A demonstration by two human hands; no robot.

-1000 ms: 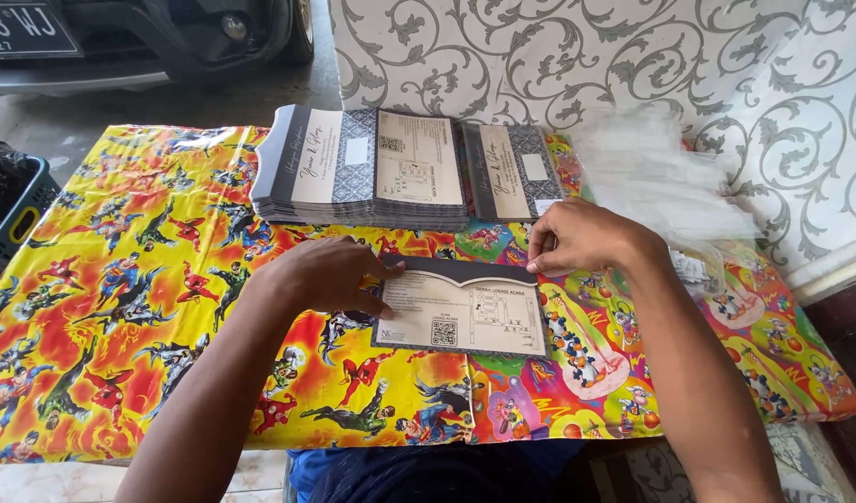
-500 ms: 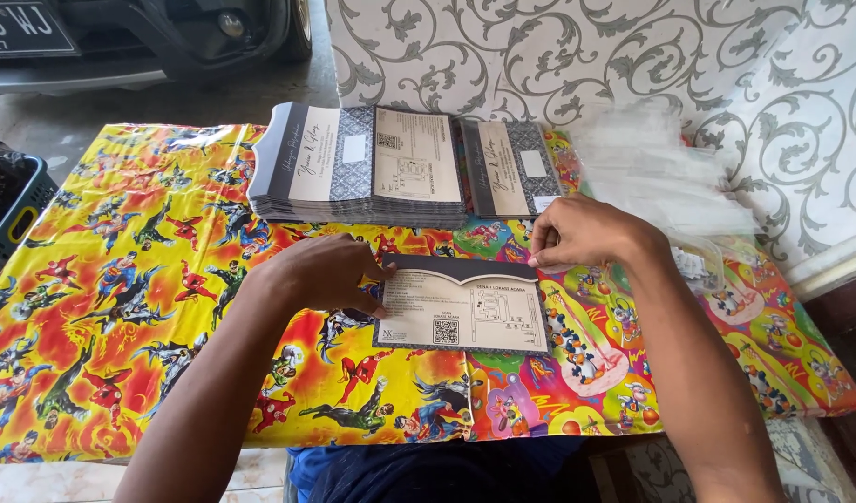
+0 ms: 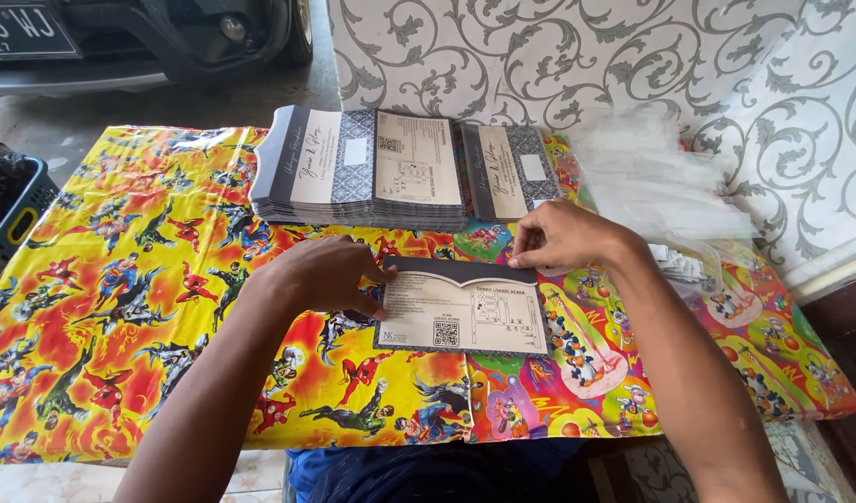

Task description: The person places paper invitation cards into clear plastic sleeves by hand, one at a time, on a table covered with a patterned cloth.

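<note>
Cartoon tablecloth (image 3: 121, 307), card (image 3: 463, 317) between hands

Both forearms are bare to the frame's lower edge, with no sleeves, watch or bracelet showing. The left hand (image 3: 321, 275) and right hand (image 3: 563, 235) wear no rings or gloves. Dark blue cloth covers the lap.

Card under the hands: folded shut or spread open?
Folded shut. The card lies flat, dark flap down over its top; left hand and right hand press its edges.

Home carport: parked car (image 3: 139, 37), patterned wall (image 3: 577, 65), cartoon-print table cover (image 3: 121, 279).
</note>
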